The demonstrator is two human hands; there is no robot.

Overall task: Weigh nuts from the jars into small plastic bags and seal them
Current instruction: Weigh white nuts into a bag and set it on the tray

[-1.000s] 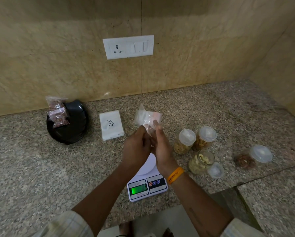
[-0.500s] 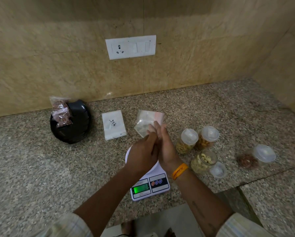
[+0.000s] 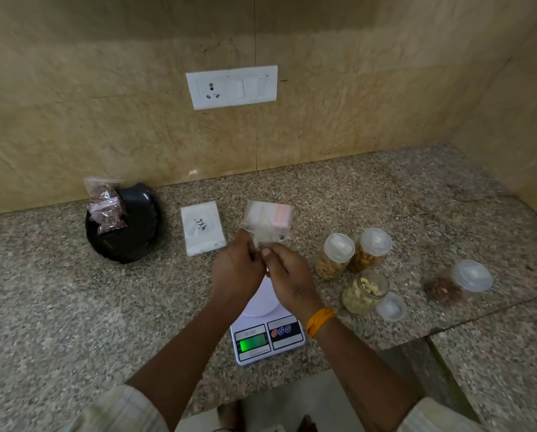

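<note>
On the left of the stone counter (image 3: 58,307), a black bowl (image 3: 133,232) is seen near the wall, with filled bags (image 3: 105,207) of reddish-brown nuts leaning on its left rim. To its right, a flat white packet (image 3: 202,227) marked in handwriting is laid on the counter. At centre, a small clear plastic bag (image 3: 265,224) is held up above the scale (image 3: 268,336); it is crumpled and translucent, with a pink strip along its right edge. Its lower end is pinched by the left hand (image 3: 237,269) and the right hand (image 3: 287,275), both with fingers curled on it. The scale's green display is lit. To the right, two capped jars (image 3: 352,257) stand together; an uncapped jar (image 3: 365,289) of pale nuts is placed in front, its lid (image 3: 391,306) beside it. Farther right, a jar (image 3: 460,282) of dark nuts is laid on its side.
</note>
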